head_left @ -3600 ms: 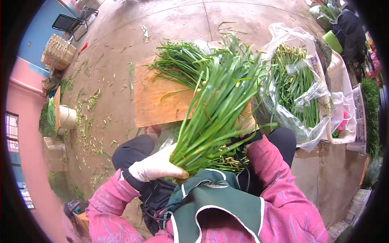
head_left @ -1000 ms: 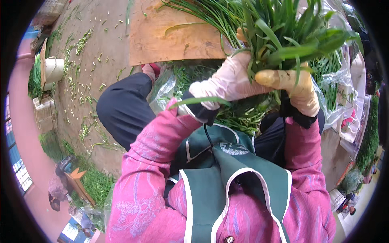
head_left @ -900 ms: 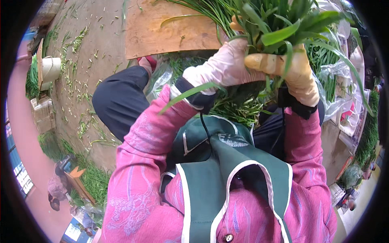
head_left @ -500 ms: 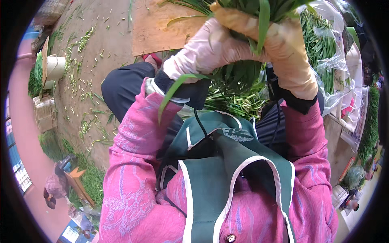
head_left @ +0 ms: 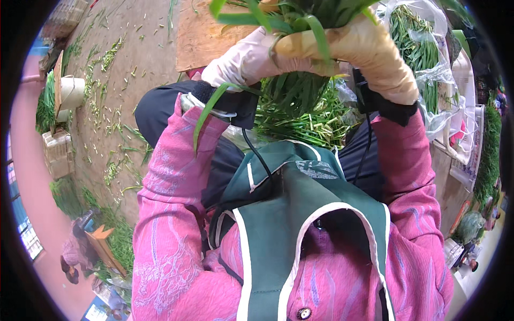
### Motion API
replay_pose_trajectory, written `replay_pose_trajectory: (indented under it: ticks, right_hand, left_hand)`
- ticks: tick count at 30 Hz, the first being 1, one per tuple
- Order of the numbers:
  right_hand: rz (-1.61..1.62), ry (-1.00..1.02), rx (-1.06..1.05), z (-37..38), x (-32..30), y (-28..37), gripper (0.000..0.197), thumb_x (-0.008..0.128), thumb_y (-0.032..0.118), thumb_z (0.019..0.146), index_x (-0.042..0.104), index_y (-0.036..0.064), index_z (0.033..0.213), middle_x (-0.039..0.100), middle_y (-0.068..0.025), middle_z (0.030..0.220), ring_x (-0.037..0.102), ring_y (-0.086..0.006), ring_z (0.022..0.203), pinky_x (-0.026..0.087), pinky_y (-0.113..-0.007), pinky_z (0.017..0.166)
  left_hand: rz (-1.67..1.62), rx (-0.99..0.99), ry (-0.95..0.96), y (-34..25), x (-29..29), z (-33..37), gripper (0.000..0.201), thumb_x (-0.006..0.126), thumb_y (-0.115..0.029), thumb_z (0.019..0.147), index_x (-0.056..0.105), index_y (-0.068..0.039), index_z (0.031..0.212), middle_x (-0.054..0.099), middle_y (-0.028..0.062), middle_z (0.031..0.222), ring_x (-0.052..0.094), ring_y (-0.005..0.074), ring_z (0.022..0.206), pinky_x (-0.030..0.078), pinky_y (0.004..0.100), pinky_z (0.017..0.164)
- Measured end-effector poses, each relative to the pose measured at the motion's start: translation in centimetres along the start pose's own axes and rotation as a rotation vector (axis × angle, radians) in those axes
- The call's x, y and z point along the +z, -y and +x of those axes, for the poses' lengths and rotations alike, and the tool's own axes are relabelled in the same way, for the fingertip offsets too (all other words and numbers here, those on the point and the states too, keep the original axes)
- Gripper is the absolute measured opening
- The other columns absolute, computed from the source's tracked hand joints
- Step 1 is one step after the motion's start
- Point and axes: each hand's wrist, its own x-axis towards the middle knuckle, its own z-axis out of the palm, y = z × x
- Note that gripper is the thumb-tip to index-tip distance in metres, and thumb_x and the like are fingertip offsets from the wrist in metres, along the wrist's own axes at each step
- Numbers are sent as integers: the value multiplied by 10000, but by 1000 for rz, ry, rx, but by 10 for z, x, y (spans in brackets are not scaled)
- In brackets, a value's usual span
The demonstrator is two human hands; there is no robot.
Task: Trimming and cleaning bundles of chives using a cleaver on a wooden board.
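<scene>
Both gloved hands, left hand [head_left: 251, 59] and right hand [head_left: 358, 51], have risen closer to the camera, now clamped together around the bundle of green leaves [head_left: 289, 21], whose cut stalks [head_left: 300, 115] hang just beneath the grip, suggesting bunching continues.

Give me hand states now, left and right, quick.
Left hand: closed on the bunch of green leaves.
Right hand: closed on the same bunch, at its upper part.
</scene>
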Motion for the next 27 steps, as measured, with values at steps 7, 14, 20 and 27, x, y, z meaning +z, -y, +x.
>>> replay_pose_trajectory:
  ticks: [7, 14, 20, 27]
  right_hand:
    - [-7, -112, 91, -35, -13, -42, 241, 751, 111, 809, 664, 30, 1019, 690, -29, 878, 627, -108, 752, 505, -254, 672]
    - [55, -202, 46, -54, -21, 22, 225, 749, 99, 811, 666, 27, 1007, 691, -25, 874, 624, -105, 756, 505, -255, 688]
    - [-129, -145, 102, -50, -16, -41, 155, 679, 126, 850, 670, 23, 965, 677, -21, 870, 614, -136, 783, 480, -263, 747]
    - [128, -130, 46, -59, -19, -52, 198, 671, 43, 841, 645, -1, 1033, 668, -20, 877, 603, -118, 794, 482, -256, 742]
  left_hand:
    - [-242, -42, 36, -13, 28, 12, 599, 853, -312, 705, 618, -71, 1201, 660, 101, 1147, 593, 228, 1080, 472, 359, 948]
    - [-825, -211, 2, -30, 22, 5, 1060, 884, -493, 578, 418, 0, 1394, 554, 66, 1245, 529, 162, 1110, 426, 302, 949]
    - [-718, -201, 19, 14, 1, -17, 899, 823, -289, 724, 355, 17, 1428, 480, 136, 1368, 425, 213, 1302, 347, 344, 1073]
    - [-662, -271, -248, 10, -32, -34, 671, 678, -354, 874, 445, 41, 1363, 537, 191, 1337, 484, 249, 1287, 380, 369, 1061]
